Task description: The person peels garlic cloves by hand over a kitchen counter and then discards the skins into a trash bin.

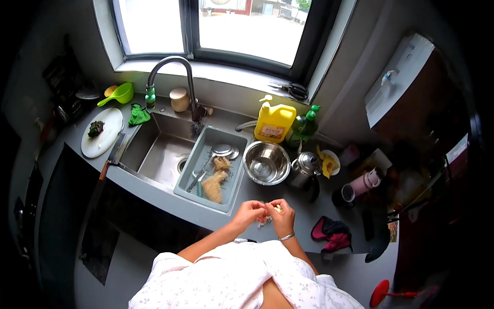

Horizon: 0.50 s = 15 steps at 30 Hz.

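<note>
My left hand [249, 215] and my right hand [283, 220] meet over the counter's front edge, fingertips together. Small pale pieces that look like garlic cloves [278, 208] show between the curled fingers of my right hand. The thumb and fingers of my left hand are pinched against the right fingertips; what they hold is too small and covered to make out. Thin whitish scraps that look like peel [264, 223] lie on the counter just under the hands.
Left of my hands, a grey basin [234, 198] holds brushes and scrubbers beside the sink [159, 154]. Beyond them stand a steel bowl [266, 162], a yellow jug [276, 122] and a kettle [304, 172]. A cleaver [119, 147] lies near a white cutting board [105, 139]; a dark red cloth [332, 234] lies right.
</note>
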Tool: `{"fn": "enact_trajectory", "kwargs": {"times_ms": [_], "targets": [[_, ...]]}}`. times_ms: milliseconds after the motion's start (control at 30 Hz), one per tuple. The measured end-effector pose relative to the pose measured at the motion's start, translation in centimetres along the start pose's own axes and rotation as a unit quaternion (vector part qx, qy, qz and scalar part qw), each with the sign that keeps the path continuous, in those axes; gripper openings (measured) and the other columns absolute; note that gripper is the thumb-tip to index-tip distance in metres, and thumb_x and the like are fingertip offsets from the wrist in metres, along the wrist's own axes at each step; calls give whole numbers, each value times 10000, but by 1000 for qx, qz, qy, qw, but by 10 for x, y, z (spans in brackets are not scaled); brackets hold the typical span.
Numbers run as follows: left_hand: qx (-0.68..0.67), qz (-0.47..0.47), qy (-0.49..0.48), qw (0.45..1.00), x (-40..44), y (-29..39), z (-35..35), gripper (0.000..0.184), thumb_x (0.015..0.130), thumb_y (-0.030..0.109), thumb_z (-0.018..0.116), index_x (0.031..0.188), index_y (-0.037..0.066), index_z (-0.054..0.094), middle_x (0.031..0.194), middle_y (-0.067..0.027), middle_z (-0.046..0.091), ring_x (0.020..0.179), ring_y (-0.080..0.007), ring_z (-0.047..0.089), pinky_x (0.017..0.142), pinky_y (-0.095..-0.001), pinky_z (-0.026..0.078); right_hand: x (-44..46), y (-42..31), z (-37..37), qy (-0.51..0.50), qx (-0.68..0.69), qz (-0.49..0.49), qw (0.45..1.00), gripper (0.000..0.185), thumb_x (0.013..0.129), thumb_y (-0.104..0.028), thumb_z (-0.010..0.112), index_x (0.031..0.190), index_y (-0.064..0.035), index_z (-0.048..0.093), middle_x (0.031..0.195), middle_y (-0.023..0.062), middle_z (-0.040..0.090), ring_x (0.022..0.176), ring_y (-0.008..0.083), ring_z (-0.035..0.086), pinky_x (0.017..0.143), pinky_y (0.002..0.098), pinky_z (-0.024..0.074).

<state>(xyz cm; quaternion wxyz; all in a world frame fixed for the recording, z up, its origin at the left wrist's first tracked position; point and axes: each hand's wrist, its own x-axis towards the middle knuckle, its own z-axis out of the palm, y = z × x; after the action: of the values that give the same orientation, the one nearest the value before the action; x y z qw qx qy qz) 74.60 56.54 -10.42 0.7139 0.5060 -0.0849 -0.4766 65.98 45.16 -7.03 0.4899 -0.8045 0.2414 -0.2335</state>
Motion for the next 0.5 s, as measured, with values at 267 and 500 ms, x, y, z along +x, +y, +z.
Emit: {"fn": "enact_trajectory", "kwargs": {"times_ms": [267,500], "targets": [[30,50,-16,998,1,-6,-5,124,888,120,577,910,-2,591,778,-104,653,620,-144,616,580,-264,524,8,24,2,-38,145,136,979,182,820,-208,678,859,-32,649,747,53,652,689,103,590,620,264,475],[32,64,-1,997,-10,-3,2,73,875,72,580,906,7,592,771,-80,641,618,-116,584,599,-238,487,-2,23,2,-75,404,241,879,200,893,-241,623,952,-50,606,661,-25,536,434,14,363,380,159,249]]}}
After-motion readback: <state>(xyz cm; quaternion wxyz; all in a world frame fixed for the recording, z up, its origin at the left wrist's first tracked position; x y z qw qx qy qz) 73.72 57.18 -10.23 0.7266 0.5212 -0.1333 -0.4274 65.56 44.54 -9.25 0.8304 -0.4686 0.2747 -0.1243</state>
